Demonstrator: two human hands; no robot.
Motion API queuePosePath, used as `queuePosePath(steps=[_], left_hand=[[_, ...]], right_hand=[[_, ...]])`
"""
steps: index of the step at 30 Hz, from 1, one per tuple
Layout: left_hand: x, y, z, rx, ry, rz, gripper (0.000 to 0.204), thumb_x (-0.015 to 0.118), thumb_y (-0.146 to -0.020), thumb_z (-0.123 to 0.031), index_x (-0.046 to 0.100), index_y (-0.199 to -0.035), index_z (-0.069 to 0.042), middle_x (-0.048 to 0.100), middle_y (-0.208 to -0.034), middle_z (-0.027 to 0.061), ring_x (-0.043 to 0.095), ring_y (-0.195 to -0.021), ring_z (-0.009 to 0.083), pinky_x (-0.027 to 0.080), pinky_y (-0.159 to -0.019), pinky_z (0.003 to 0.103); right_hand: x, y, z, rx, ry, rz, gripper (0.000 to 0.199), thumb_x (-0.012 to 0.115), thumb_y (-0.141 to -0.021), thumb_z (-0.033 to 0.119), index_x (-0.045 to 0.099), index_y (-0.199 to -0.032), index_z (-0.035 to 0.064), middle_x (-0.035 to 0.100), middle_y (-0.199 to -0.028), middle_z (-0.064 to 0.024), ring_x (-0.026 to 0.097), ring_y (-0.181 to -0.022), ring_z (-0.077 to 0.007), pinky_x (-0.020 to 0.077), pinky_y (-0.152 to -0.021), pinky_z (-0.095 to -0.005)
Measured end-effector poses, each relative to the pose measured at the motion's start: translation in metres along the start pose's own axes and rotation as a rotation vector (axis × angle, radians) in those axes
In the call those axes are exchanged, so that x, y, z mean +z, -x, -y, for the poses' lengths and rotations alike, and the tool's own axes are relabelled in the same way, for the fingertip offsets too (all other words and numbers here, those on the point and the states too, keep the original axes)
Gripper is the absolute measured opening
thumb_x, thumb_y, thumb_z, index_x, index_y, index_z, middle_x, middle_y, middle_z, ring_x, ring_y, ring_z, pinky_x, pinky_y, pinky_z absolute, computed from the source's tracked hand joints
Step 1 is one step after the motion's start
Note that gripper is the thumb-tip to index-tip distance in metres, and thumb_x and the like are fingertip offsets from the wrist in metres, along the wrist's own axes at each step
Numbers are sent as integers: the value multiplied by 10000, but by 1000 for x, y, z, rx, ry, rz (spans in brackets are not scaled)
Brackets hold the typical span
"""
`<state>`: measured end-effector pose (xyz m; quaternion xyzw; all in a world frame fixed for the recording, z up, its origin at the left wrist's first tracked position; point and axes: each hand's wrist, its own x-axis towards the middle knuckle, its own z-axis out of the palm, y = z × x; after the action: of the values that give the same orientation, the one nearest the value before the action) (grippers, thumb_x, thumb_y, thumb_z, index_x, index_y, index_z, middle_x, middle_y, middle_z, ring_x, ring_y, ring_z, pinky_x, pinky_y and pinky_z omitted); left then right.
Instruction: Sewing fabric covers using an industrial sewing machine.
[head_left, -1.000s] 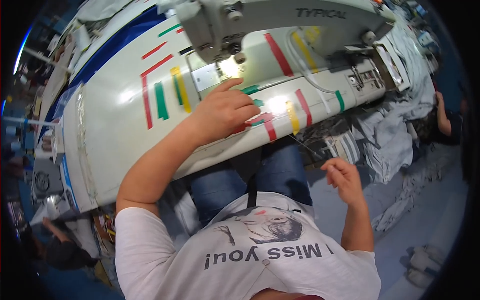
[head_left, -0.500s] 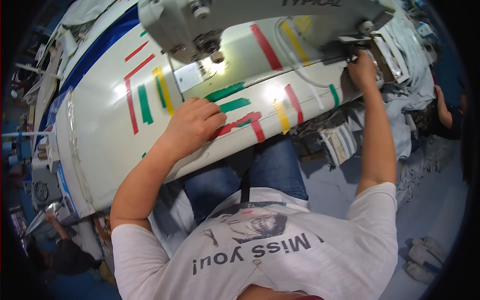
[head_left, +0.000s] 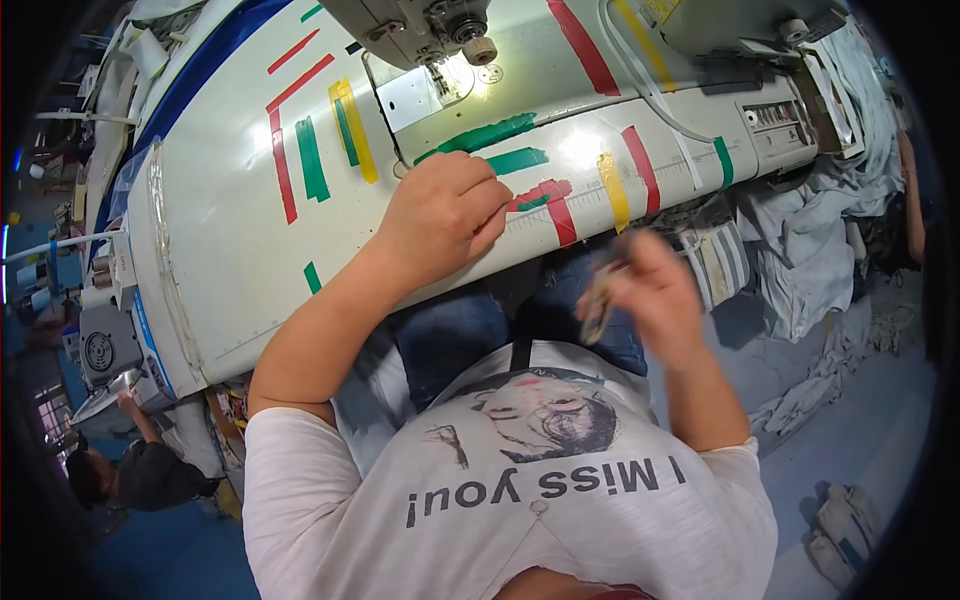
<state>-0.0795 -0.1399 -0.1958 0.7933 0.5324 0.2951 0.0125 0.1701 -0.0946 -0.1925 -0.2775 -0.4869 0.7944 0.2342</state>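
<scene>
My left hand (head_left: 445, 215) rests on the pale sewing machine table (head_left: 240, 270), just in front of the needle area. Its fingers are curled under, and whatever may lie beneath them is hidden. Over the front edge of the table, above my lap, my right hand (head_left: 655, 290) is smeared by motion. A small, narrow, brownish object (head_left: 597, 308) hangs from its closed fingers, too blurred to name. The sewing machine head (head_left: 415, 30) stands beyond my left hand, its lamp lighting the needle plate (head_left: 488, 90).
Red, green and yellow tape strips (head_left: 312, 160) mark the table. An open tray (head_left: 775, 118) is set into its right end. Grey fabric (head_left: 800, 250) hangs at the right, beside striped cloth (head_left: 722, 262). Another person (head_left: 150, 465) works at the lower left.
My right hand has come from the machine's right end back toward my lap, now with a small object in it. My left hand stays curled on the table. The view has shifted.
</scene>
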Motion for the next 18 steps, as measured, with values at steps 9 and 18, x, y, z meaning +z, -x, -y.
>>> queuePosePath(steps=[9,18], left_hand=[[1,2,-4,-69,18,-134,88,660,-656,-48,593,-711,-59,517,-702,56,524,-660,235,426,-602,343],[-2,6,2,-40,17,-133,119,678,-644,-49,608,-740,-57,534,-698,50,530,-640,228,420,-574,335]], right_hand=[[43,-26,-36,279,-355,83,287,360,-995,282,482,-1065,31,556,-758,-94,499,-524,-147,409,-500,-260],[58,-41,-36,356,-603,58,370,308,-1005,254,509,-1140,-26,570,-787,-89,440,-602,-138,364,-560,-267]])
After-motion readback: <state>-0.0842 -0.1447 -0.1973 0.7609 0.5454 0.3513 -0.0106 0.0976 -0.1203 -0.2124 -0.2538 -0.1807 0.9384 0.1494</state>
